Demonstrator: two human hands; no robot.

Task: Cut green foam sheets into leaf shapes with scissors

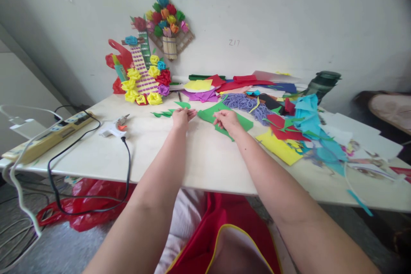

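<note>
My left hand (183,118) is over the middle of the table, its fingers pinched together. A pointed green leaf cutout (183,105) shows right against the far side of these fingers and appears to be in them. Several more green leaf cutouts (163,114) lie just to the left. My right hand (227,120) is above a sheet of green paper (242,122), fingers curled in; whatever they hold, if anything, is hidden. The green sheet has cut, angular edges and lies flat between my hands and a bundle of purple yarn (245,105).
A white glue gun (112,128) with a black cord and a power strip (48,137) are at left. Paper-flower crafts (146,72) stand behind. Coloured scraps, yellow paper (282,147), light-blue material (308,113) and a dark bottle (323,83) crowd the right. The table's front edge is near my forearms.
</note>
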